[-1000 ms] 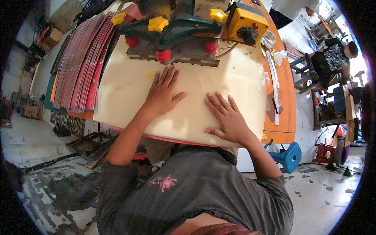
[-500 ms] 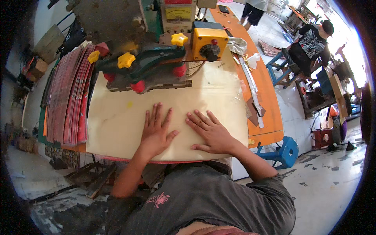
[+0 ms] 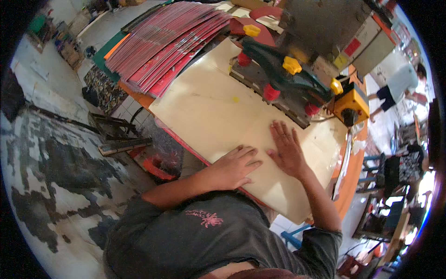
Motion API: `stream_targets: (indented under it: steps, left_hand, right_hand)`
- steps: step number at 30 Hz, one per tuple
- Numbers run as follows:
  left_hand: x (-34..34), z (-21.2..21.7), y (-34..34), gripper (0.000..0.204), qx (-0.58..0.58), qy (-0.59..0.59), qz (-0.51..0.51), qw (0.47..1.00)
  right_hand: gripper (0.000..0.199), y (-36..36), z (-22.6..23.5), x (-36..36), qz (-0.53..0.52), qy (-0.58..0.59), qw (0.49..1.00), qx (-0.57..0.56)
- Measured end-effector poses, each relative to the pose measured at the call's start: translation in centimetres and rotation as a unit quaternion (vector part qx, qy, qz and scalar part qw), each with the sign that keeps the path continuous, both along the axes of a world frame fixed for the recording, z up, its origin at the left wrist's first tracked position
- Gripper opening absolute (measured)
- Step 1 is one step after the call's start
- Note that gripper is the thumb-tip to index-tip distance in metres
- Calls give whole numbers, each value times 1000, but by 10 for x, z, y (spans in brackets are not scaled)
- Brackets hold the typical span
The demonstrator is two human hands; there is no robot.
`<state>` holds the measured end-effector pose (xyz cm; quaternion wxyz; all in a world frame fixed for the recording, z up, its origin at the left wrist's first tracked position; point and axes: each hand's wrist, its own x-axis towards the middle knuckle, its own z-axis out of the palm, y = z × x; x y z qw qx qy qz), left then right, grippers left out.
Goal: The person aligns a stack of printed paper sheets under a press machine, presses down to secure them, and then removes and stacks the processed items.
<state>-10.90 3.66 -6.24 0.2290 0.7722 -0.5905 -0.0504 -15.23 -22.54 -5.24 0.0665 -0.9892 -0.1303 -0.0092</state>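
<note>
A wide cream-coloured sheet [image 3: 204, 116] covers the table, with a red layer along its near edge. My left hand [image 3: 235, 168] rests on the sheet close to that edge, its fingers loosely bent and pointing right. To the right of it my right hand [image 3: 289, 149] lies flat, its fingers stretched toward the press. Neither hand holds anything. Over the sheet's far side stands the press, whose dark green arm [image 3: 288, 74] carries yellow star knobs [image 3: 292, 65] and red knobs [image 3: 271, 92]. A metal plate [image 3: 265, 97] sits low beneath the arm.
A thick fanned stack of red printed sheets [image 3: 167, 46] lies at the far left. An orange box with a black dial [image 3: 351, 104] is fixed to the press. On the orange tabletop [image 3: 347, 186] at right is a long strip. Another person [image 3: 402, 83] stands far right; a blue stool [image 3: 292, 239] is below.
The view has swung left, bringing the sheet stack nearer. My left hand has shifted to the near edge and turned its fingers rightward. My right hand's fingers now point more directly away from me.
</note>
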Motion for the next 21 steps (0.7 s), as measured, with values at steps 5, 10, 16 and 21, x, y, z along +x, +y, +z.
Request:
stream_targets:
  steps: [5,10,16,21]
  left_hand:
    - [20,49,28,42,68,214,-77,971]
    - [32,79,80,30,-145,299,-69,941]
    - [129,99,152,25,-257,91,271,923]
    - [232,84,233,41,-119,-183,431,875]
  right_hand:
    - [80,37,-6,42,70,-23,997,-15]
    - [80,75,-9,69,130,-30,991,-3]
    - [78,88,-12,81,122,-16,992,21]
    - [79,88,-12,80,121,-32,991,43]
